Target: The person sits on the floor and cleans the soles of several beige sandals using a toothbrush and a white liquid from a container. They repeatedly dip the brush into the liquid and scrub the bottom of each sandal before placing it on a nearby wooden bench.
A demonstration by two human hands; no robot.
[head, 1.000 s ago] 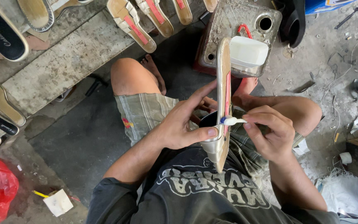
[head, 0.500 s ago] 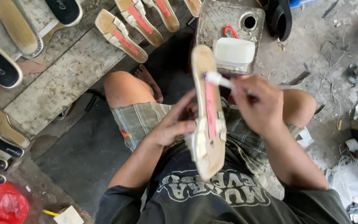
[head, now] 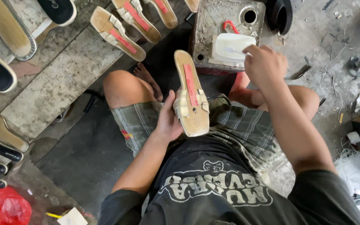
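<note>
The person's left hand (head: pixel 169 123) has its grip closed around the side of a gold sandal (head: pixel 191 96), which it holds sole-down over the lap, toe toward the body, a red strip running down the insole. The right hand (head: pixel 264 64) is well apart from the sandal, up and to its right, its grip pinched on a thin white brush (head: pixel 234 50) whose tip is in the white tub (head: pixel 232 47) on a grimy metal can (head: pixel 213 25). Beyond the left hand, matching sandals (head: pixel 117 34) lie in a row on the concrete ledge (head: pixel 63 83). Judging by this, the held sandal is mid-gluing: the brush is being loaded, and further coating seems left.
</note>
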